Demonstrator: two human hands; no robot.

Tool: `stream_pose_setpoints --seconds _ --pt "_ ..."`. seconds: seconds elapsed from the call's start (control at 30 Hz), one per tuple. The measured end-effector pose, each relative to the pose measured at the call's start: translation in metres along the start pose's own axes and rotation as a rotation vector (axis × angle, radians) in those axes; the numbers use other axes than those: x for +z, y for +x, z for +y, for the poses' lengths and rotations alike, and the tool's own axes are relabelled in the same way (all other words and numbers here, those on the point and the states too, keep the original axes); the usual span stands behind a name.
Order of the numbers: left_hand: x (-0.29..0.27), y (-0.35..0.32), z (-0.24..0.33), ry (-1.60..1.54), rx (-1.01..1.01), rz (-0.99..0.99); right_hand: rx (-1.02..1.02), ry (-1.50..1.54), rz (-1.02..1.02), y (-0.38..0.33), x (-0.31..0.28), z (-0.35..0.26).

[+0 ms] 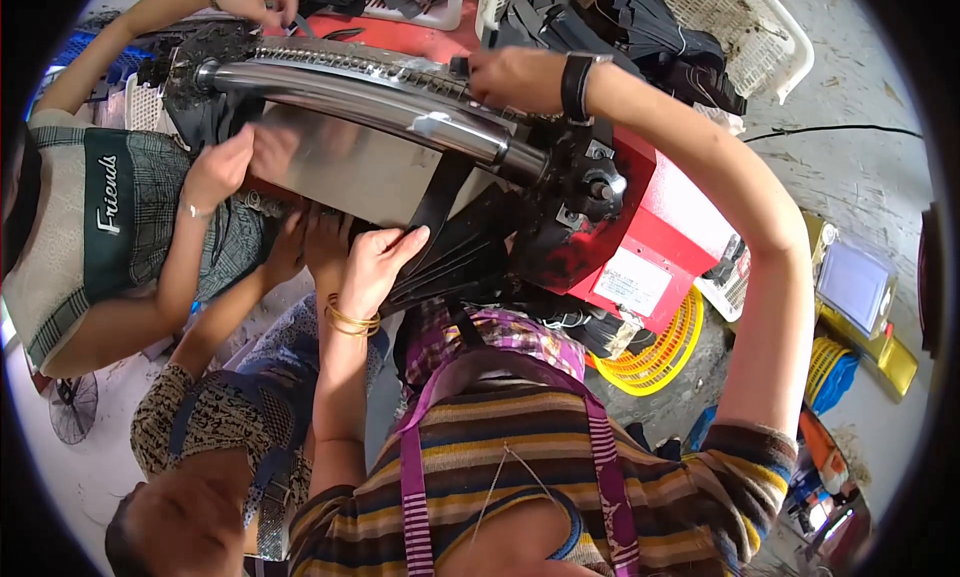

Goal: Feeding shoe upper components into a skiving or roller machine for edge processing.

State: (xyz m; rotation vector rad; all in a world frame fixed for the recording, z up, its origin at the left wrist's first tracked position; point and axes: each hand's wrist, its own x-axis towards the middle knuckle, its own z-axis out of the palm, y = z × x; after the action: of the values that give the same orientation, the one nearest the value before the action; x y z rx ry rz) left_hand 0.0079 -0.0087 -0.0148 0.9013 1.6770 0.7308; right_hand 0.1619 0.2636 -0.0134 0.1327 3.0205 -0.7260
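My left hand [375, 262] pinches the near end of a flat black strip [441, 195] between thumb and fingers. The strip runs up over the edge of a metal plate [350, 167] to the shiny steel roller [340, 89] of a red machine [675, 202]. Beside that hand, a bundle of black strips [465, 247] lies in front of the machine. Reaching over the roller's right end, my right hand [515, 80] is closed on the far side, at the toothed row; a small dark bit shows at its fingertips, too little to name.
Two co-workers are on the left, one with hands [218, 167] by the plate. Beyond the machine, a white basket [750, 52] stands near piles of dark strips [650, 42]. A yellow basket [655, 367] sits below the machine's right side; a scale [855, 282] stands further right.
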Motion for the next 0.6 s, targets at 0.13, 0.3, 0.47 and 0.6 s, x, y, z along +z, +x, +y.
stream_pose_setpoints --seconds 0.13,0.3,0.47,0.6 --pt "-0.003 -0.014 0.005 -0.281 -0.067 -0.249 0.085 0.175 0.066 -0.001 0.009 0.007" --pt "-0.005 -0.024 -0.019 -0.306 -0.084 -0.154 0.32 0.282 0.156 -0.001 -0.023 0.032" --pt "-0.003 -0.012 -0.017 -0.224 -0.115 -0.152 0.526 -0.097 0.126 -0.004 -0.047 0.039" --pt "-0.006 0.008 0.008 -0.237 -0.127 -0.132 0.172 -0.307 0.044 -0.007 -0.033 0.014"
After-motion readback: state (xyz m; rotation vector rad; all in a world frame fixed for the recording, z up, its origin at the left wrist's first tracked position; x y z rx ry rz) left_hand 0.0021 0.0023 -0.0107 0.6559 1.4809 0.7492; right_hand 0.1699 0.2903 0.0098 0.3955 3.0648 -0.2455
